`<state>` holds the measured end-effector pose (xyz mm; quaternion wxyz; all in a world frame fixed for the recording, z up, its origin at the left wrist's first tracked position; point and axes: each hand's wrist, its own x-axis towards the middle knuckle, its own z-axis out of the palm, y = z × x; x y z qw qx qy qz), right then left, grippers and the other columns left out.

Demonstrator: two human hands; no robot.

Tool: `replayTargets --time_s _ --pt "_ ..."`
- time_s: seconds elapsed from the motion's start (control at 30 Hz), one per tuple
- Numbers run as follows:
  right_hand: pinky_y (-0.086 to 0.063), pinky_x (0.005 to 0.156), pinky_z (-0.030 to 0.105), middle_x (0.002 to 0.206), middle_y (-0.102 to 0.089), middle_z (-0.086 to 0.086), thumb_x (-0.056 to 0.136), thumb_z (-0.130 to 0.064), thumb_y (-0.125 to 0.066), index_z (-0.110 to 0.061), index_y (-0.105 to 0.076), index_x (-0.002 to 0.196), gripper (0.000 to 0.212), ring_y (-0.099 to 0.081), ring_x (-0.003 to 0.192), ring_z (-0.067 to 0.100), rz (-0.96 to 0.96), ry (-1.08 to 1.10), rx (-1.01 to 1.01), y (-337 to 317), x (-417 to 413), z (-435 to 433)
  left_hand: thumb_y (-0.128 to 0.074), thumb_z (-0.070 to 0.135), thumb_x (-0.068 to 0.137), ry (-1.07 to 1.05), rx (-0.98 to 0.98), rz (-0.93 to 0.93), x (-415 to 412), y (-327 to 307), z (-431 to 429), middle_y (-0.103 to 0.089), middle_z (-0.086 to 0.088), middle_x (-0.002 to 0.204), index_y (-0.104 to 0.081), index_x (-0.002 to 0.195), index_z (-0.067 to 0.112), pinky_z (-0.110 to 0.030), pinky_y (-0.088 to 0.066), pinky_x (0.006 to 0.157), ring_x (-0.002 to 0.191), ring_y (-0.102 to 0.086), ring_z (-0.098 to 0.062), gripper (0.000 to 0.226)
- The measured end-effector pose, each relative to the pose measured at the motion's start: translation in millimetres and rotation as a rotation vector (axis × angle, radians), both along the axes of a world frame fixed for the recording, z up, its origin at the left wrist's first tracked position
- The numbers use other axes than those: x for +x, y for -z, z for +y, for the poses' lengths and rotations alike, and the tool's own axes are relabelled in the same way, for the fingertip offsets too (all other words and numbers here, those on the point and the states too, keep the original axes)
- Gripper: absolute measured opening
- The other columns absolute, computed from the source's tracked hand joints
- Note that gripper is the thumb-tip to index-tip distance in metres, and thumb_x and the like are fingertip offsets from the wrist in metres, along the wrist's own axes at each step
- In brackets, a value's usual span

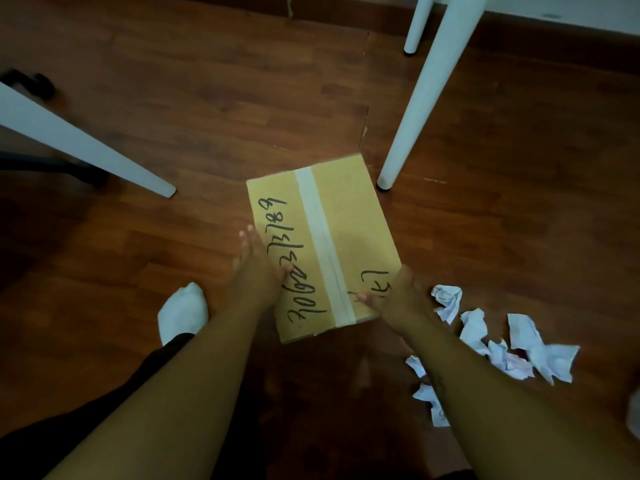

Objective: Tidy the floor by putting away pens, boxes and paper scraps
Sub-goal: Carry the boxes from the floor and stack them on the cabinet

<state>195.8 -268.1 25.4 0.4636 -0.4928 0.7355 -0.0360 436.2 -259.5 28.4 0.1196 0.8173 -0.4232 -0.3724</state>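
A tan cardboard box (pixel 349 223), taped down its middle and marked with black handwriting, is at the centre of the view above the wooden floor. My left hand (pixel 258 268) grips its left edge, thumb on top. My right hand (pixel 398 299) grips its near right corner. Several crumpled white paper scraps (pixel 491 344) lie on the floor to the right of the box, close to my right forearm. No pens show in this view.
A white table leg (pixel 412 133) stands just right of the box's far corner; another (pixel 417 26) is further back. A slanted white leg (pixel 83 147) crosses the left side. My white-socked foot (pixel 183 311) is at lower left. A dark object (pixel 31 83) lies far left.
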Motion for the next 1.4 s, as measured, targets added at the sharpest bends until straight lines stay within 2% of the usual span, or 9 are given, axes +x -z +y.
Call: replayTargets --time_s 0.1,0.2,0.4,0.5,0.8,0.97,1.07,1.27,1.4 --pt "-0.048 0.097 0.045 0.133 -0.054 0.010 0.071 -0.039 -0.085 -0.011 -0.036 0.136 0.085 -0.054 0.119 0.029 -0.042 0.067 -0.030 2 5 7 -0.068 0.032 0.091 -0.365 -0.028 0.389 -11 11 27 -0.046 -0.008 0.148 -0.021 0.153 0.015 -0.043 -0.045 0.102 0.127 -0.050 -0.026 0.080" --pt "-0.052 0.092 0.041 0.121 -0.063 0.007 0.074 -0.034 -0.084 -0.011 -0.048 0.124 0.066 -0.061 0.108 0.024 -0.119 0.125 -0.041 6 -3 8 -0.065 0.045 0.090 -0.490 0.051 0.561 -26 18 54 -0.065 0.008 0.114 -0.053 0.125 0.029 -0.029 -0.045 0.079 0.104 -0.060 -0.015 0.041" --pt "-0.050 0.099 0.048 0.116 -0.070 0.007 0.084 -0.034 -0.074 -0.013 -0.061 0.120 0.044 -0.066 0.107 0.025 -0.358 0.222 0.040 13 -16 1 -0.068 0.040 0.089 -0.596 -0.130 0.603 -47 21 65 -0.066 0.012 0.114 -0.053 0.130 0.030 -0.022 -0.047 0.070 0.101 -0.061 -0.005 0.045" --pt "-0.054 0.091 0.036 0.110 -0.073 0.005 0.087 -0.026 -0.072 -0.023 -0.067 0.103 0.017 -0.069 0.099 0.018 -0.432 0.217 0.066 14 -16 3 -0.069 0.040 0.088 -0.639 -0.104 0.613 -46 19 71 -0.066 0.015 0.110 -0.053 0.127 0.035 -0.022 -0.046 0.068 0.098 -0.061 -0.003 0.042" --pt "-0.051 0.072 0.018 0.097 -0.074 -0.018 0.088 -0.036 -0.070 -0.027 -0.066 0.118 0.032 -0.068 0.090 -0.002 -0.573 0.321 -0.086 -27 7 -6 -0.067 0.041 0.090 -0.708 -0.197 0.621 -17 -23 47 -0.072 0.011 0.105 -0.065 0.120 0.029 -0.026 -0.049 0.070 0.097 -0.066 -0.010 0.033" --pt "-0.053 0.086 0.034 0.107 -0.073 -0.008 0.090 -0.040 -0.066 -0.025 -0.063 0.125 0.039 -0.066 0.100 0.013 -0.571 0.377 -0.106 -55 17 -3 -0.063 0.042 0.091 -0.690 -0.241 0.638 -15 -51 53 -0.074 0.010 0.106 -0.065 0.122 0.034 -0.042 -0.054 0.089 0.102 -0.067 -0.017 0.032" --pt "-0.054 0.066 0.028 0.094 -0.076 -0.007 0.091 -0.036 -0.066 -0.026 -0.065 0.119 0.030 -0.072 0.086 0.011 -0.598 0.403 -0.150 -81 19 3 -0.061 0.043 0.092 -0.680 -0.238 0.680 -13 -76 61 -0.075 0.009 0.102 -0.065 0.120 0.038 -0.046 -0.053 0.092 0.101 -0.068 -0.020 0.029" --pt "-0.059 0.083 0.042 0.102 -0.075 0.002 0.091 -0.029 -0.067 -0.023 -0.064 0.121 0.030 -0.072 0.093 0.022 -0.658 0.386 -0.254 -162 35 8 -0.058 0.038 0.095 -0.641 -0.382 0.688 -1 -148 68 -0.077 0.007 0.099 -0.066 0.118 0.037 -0.047 -0.058 0.083 0.094 -0.072 -0.020 0.024" --pt "-0.061 0.072 0.035 0.095 -0.077 -0.001 0.090 -0.031 -0.067 -0.025 -0.066 0.114 0.024 -0.074 0.086 0.019 -0.740 0.352 -0.338 -230 50 14 -0.056 0.037 0.095 -0.617 -0.551 0.660 12 -217 74 -0.076 0.010 0.096 -0.068 0.113 0.039 -0.038 -0.058 0.074 0.090 -0.072 -0.017 0.021"
